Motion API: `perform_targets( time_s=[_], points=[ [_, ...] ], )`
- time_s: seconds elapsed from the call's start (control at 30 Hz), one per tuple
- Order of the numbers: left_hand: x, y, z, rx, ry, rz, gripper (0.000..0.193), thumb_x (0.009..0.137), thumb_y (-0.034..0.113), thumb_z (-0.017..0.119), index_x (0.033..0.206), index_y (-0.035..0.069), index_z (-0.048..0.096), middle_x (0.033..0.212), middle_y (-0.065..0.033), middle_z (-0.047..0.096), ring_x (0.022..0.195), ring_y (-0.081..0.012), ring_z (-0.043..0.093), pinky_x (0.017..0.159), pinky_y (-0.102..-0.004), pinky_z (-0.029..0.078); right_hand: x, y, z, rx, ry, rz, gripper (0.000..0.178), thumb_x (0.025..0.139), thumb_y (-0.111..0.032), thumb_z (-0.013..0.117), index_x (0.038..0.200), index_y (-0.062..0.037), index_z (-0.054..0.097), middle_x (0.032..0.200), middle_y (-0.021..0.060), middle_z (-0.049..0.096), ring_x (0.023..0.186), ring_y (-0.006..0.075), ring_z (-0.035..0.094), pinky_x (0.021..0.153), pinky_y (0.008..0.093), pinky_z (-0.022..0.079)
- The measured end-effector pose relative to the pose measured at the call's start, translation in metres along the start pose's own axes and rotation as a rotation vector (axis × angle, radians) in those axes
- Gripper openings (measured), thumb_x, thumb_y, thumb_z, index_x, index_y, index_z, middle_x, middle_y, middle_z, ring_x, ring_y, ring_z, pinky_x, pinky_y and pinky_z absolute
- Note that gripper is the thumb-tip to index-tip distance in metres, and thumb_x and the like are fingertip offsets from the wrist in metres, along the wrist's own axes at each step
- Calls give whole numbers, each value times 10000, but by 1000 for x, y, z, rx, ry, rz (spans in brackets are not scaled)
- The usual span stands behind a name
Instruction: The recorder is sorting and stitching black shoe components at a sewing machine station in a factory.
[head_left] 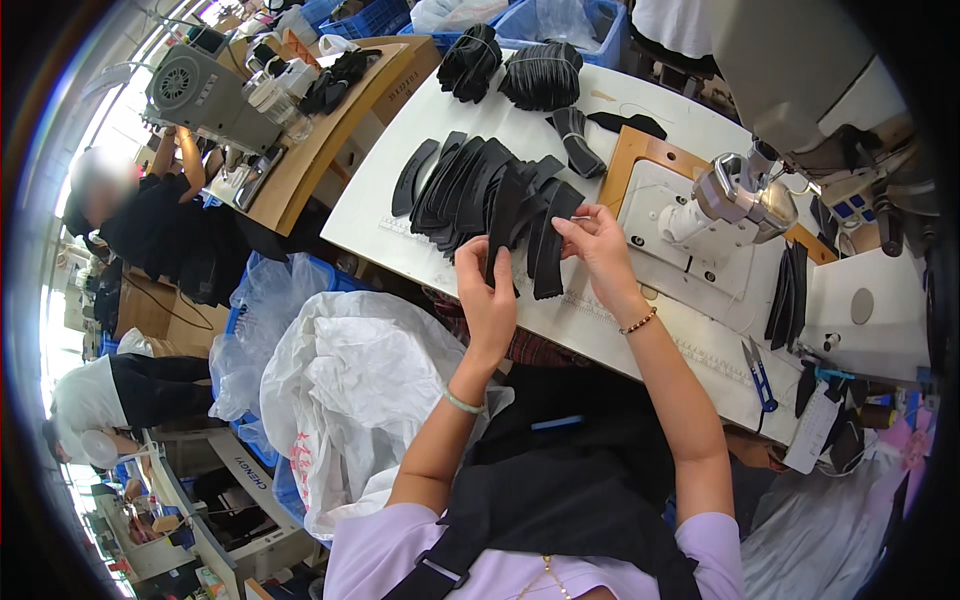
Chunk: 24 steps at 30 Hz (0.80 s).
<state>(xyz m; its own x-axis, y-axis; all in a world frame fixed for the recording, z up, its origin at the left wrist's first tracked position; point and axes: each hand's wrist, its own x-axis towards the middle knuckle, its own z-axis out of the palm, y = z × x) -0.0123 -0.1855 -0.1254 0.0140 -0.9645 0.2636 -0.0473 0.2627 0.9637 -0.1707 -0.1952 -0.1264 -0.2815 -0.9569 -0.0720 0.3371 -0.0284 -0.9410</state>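
Observation:
Between the thumb and fingers of my left hand (487,300) is a curved black fabric piece (505,205), held upright at the near side of a fanned pile. My right hand (602,252) pinches the edge of another black fabric strip (546,255), just right of the first. That strip overlaps at least one similar piece, and I cannot tell whether they are joined. Left of both hands, the loose pile of curved black pieces (455,195) spreads over the white table (375,190). A single curved piece (410,178) lies at its left end.
Tied black bundles (540,76) sit at the table's far side. A sewing machine (735,205) stands right of my hands, with blue-handled thread snips (762,378) nearer me. A white sack (350,370) bulges below the table's left edge. Another person (140,225) works at far left.

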Motion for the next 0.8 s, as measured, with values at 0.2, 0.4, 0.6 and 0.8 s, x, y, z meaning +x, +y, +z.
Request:
perform_targets(
  time_s=[0.2, 0.4, 0.6, 0.8],
  points=[
    [2, 5, 2, 500, 22, 210, 194, 878, 110, 610, 950, -51, 530, 1041, -190, 530, 965, -325, 544, 829, -404, 430, 0, 7, 7, -16, -89, 76, 306, 844, -121, 707, 1047, 29, 535, 842, 77, 636, 717, 141, 623, 639, 267, 541],
    [0, 1, -3, 580, 30, 140, 201, 868, 128, 629, 955, -46, 577, 1032, -191, 550, 914, -326, 573, 781, -396, 453, -3, 10, 2, 19, -119, 117, 288, 855, -95, 680, 1054, 61, 541, 881, 123, 650, 742, 173, 647, 648, 282, 568],
    [-7, 0, -5, 304, -97, -82, 210, 874, 153, 651, 922, -44, 597, 909, -146, 616, 791, -243, 605, 701, -326, 474, -17, 6, -9, 47, -106, 130, 206, 880, -111, 659, 1000, 27, 565, 930, 100, 642, 775, 166, 642, 695, 289, 561],
    [-16, -2, 2, 199, -20, 157, 192, 884, 116, 637, 963, -48, 576, 936, -119, 633, 708, -230, 605, 674, -319, 484, -36, -7, -24, 70, -93, 133, 188, 897, -108, 628, 1031, 13, 573, 1017, 112, 642, 824, 159, 639, 711, 294, 553]
  ],
)
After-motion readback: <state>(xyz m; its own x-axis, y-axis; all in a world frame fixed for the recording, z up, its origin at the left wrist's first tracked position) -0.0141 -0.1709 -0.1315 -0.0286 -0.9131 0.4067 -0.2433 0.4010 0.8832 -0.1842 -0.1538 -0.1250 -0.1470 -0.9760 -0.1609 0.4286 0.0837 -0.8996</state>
